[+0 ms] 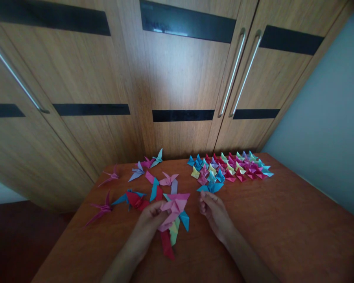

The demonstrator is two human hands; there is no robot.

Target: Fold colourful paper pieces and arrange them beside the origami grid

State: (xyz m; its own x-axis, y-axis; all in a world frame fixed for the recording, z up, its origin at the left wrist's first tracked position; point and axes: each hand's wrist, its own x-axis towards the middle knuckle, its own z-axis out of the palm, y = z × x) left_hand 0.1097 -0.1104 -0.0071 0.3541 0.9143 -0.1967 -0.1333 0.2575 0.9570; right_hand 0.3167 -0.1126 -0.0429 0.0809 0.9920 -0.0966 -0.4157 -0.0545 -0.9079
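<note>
- The left hand (151,215) is grasping a pink paper crane (173,209), holding it just above the desk (283,220) near the front middle.
- The right hand (214,210) is lying beside it with the grip released, fingers loosely curled, holding nothing.
- Three folded pieces, red (167,244), yellow-green (174,232) and blue (184,220), are lying under the held crane.
- About ten more cranes are spreading across the left half of the desk; one magenta crane (102,210) is sitting farthest left.
- A packed cluster of small folded pieces (230,168) is lying in rows at the back right; too many are overlapping to count exactly.
- Two long metal handles (242,70) are standing side by side on the wooden wardrobe (177,78) behind.
</note>
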